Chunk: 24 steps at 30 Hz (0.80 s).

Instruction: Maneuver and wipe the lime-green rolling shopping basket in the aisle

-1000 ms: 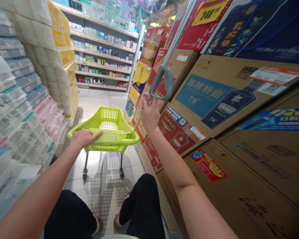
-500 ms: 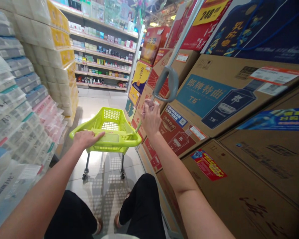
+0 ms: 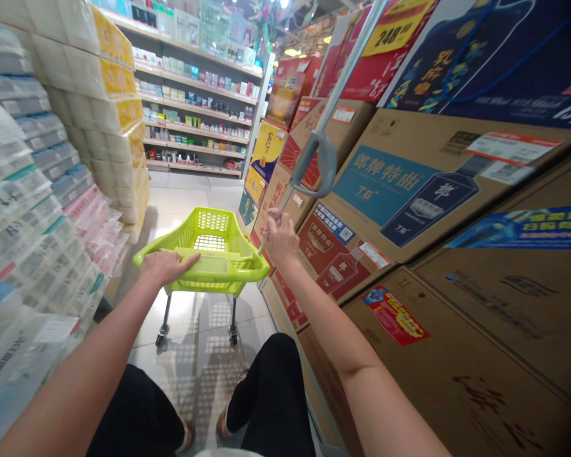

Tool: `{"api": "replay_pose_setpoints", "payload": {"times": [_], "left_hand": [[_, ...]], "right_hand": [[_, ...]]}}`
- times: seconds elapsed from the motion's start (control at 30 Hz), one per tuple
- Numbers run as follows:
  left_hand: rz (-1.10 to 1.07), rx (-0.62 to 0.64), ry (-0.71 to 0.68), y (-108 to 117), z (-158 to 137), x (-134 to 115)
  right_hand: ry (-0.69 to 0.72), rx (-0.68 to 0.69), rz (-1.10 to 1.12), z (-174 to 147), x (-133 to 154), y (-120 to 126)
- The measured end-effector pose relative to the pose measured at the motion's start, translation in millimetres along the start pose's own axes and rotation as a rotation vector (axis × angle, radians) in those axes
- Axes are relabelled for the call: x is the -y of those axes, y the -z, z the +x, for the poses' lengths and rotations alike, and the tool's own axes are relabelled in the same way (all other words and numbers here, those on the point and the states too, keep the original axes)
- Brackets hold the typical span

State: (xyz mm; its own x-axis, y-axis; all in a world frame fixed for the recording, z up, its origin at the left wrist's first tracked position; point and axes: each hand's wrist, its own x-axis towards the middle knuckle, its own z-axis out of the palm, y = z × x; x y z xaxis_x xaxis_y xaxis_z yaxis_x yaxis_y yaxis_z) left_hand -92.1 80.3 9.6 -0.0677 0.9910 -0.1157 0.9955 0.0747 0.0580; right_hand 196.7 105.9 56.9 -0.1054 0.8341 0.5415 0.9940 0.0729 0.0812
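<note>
My left hand (image 3: 164,265) lies over the push bar of a lime-green shopping cart (image 3: 209,274), its thumb stretched along the bar and its fingers curled over the rim. The cart's basket has perforated plastic walls and stands on thin grey legs with casters. Just above the bar's right end, my right hand (image 3: 280,240) is closed around the lower part of a long pole. This pole (image 3: 349,70) slants up to the right, with a grey loop handle (image 3: 316,164) on it above my hand. Its bottom end meets the right side of the cart near the bar.
Stacked liquor cartons (image 3: 400,190) form a wall close on the right. Plastic-wrapped tissue packs (image 3: 23,222) and tall paper rolls (image 3: 90,95) line the left. Ahead, shelves (image 3: 200,95) of small boxed goods stand across the tiled floor (image 3: 195,190).
My right hand has moved down and a little left, closer to the cart bar. The pole and its loop handle have shifted slightly left. My left hand stays on the bar.
</note>
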Motion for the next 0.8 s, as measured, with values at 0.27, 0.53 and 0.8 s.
{"api": "replay_pose_setpoints", "payload": {"times": [0.27, 0.53, 0.8], "left_hand": [[0.015, 0.011, -0.002, 0, 1, 0], [0.009, 0.012, -0.009, 1, 1, 0], [0.008, 0.018, -0.004, 2, 0, -1]], "right_hand": [[0.035, -0.014, -0.024, 6, -7, 7], [0.057, 0.177, 0.001, -21, 2, -22], [-0.023, -0.187, 0.105, 7, -18, 5]]}}
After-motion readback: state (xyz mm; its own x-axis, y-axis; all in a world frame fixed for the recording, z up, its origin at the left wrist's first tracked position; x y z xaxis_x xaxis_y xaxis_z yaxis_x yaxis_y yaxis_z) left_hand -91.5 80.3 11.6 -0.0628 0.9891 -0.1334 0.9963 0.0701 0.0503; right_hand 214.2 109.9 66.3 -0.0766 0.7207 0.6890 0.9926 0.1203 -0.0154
